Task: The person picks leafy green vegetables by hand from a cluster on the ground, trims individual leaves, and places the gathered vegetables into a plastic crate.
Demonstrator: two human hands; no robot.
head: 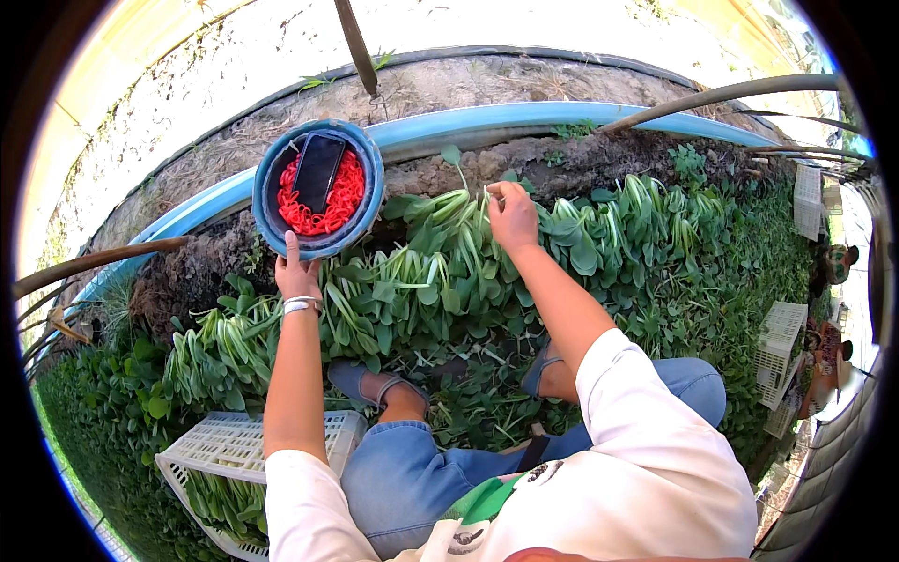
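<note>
My left hand (298, 275) grips the near rim of a round blue bucket (379, 184), thumb over the edge and a metal bracelet at the wrist. Inside the bucket lie many red rubber bands (342, 204), with a dark smartphone (319, 172) resting on top. My right hand (514, 216) is at the pale stem ends of some cut leafy greens (460, 214), its fingertips bent close together. Whether a stem is pinched between them cannot be made out. More cut greens (414, 281) lie in a long row, stem ends up, before my feet.
A white plastic crate (225, 442) holding greens stands at my left. A light-blue pipe (506, 116) curves along the bed's far side, with bent poles (730, 95) crossing it. Other crates (779, 337) and people (829, 365) are at the far right. Standing greens (105, 421) grow at left.
</note>
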